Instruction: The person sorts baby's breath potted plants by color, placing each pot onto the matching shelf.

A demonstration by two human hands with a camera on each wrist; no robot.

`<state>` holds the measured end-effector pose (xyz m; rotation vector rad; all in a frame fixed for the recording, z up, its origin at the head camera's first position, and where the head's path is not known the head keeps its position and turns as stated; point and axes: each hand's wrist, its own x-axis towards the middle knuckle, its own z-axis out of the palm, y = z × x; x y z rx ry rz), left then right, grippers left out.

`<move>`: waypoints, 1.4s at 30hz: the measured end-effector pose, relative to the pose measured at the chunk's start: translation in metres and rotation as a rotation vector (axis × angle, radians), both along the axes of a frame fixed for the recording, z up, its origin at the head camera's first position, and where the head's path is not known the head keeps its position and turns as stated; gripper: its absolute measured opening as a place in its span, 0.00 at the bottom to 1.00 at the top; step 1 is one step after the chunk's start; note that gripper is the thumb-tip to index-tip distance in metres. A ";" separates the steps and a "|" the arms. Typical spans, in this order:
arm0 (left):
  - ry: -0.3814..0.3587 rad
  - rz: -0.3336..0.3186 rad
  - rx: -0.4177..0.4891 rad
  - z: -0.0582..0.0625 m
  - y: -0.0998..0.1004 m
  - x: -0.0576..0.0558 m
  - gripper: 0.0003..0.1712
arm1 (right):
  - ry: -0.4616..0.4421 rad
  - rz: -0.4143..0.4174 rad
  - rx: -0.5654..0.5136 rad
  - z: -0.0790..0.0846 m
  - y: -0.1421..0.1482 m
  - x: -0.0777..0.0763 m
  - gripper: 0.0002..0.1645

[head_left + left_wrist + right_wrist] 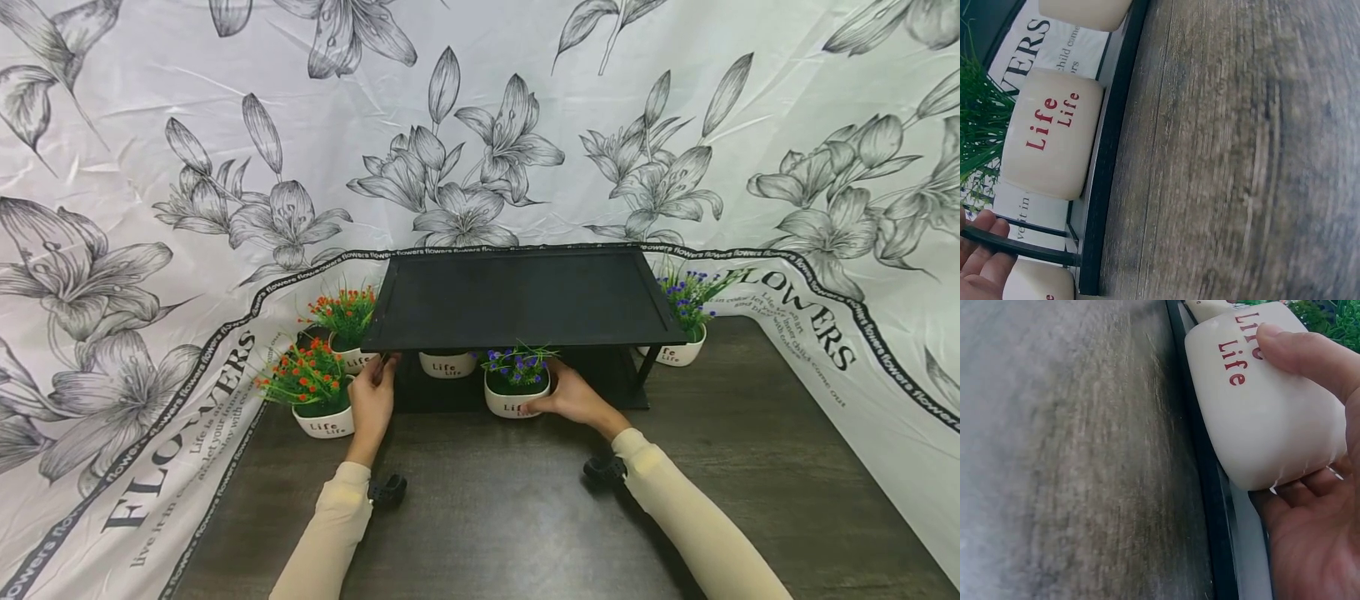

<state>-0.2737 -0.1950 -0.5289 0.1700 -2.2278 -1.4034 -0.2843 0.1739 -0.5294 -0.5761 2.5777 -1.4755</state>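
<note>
Dark wooden table [487, 517], and on it a black two-tier shelf [517, 296]. Purple-flowered pot [504, 402] at the lower board's front edge, right of another white pot [446, 365] under the top. Can't tell whether its base touches the board.

My reading: the pot wants a level path, base clear of the board's rim, blooms kept below the top's front edge. Steadying the frame should guard against a nudge shifting it.

Right hand [577, 396]: comes in from the right, spread to the pot's depth and gripping it, thumb [1285, 347] over the lettering, fingers round the side. Left hand [372, 400]: forearm reaching forward, fingers closed about the slim front left leg [1041, 252].
</note>
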 end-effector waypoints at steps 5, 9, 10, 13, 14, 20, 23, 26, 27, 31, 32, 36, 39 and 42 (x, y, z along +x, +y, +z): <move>-0.005 0.001 -0.006 0.001 0.000 0.000 0.23 | 0.003 -0.015 -0.005 0.000 -0.001 -0.006 0.55; -0.007 0.005 -0.010 0.000 0.000 0.000 0.23 | -0.009 0.022 -0.080 0.000 -0.002 -0.015 0.49; -0.008 0.004 -0.008 0.000 0.000 0.000 0.23 | -0.008 0.026 -0.089 0.000 -0.003 -0.018 0.49; -0.015 0.004 -0.007 0.000 -0.001 -0.001 0.23 | 0.008 0.004 -0.085 0.003 -0.005 -0.025 0.51; -0.017 0.004 -0.006 0.000 -0.001 -0.001 0.23 | 0.015 -0.002 -0.082 0.003 -0.006 -0.027 0.53; -0.017 0.005 -0.014 0.001 0.000 0.000 0.24 | 0.046 0.008 -0.108 0.006 -0.010 -0.042 0.63; -0.015 0.007 -0.035 0.001 0.001 0.001 0.24 | 0.044 0.010 -0.096 0.006 -0.010 -0.046 0.67; -0.010 0.014 -0.051 0.002 0.002 0.002 0.23 | 0.025 0.001 -0.071 0.007 -0.009 -0.050 0.70; -0.010 0.017 -0.053 0.002 0.002 0.002 0.23 | 0.011 -0.001 -0.069 0.007 -0.008 -0.051 0.71; -0.009 0.015 -0.047 0.003 0.002 0.002 0.23 | -0.060 -0.017 -0.071 0.008 -0.005 -0.054 0.67; -0.010 0.012 -0.042 0.003 0.002 0.002 0.23 | -0.087 -0.026 -0.064 0.009 -0.004 -0.055 0.64; -0.015 -0.003 -0.023 0.002 0.002 0.002 0.24 | -0.136 -0.025 -0.024 0.009 -0.003 -0.059 0.52; -0.015 -0.007 -0.017 0.003 0.002 0.003 0.24 | -0.155 -0.004 -0.015 0.009 -0.003 -0.061 0.39; -0.014 -0.004 -0.020 0.003 0.002 0.003 0.24 | -0.179 0.004 -0.019 0.011 -0.003 -0.061 0.31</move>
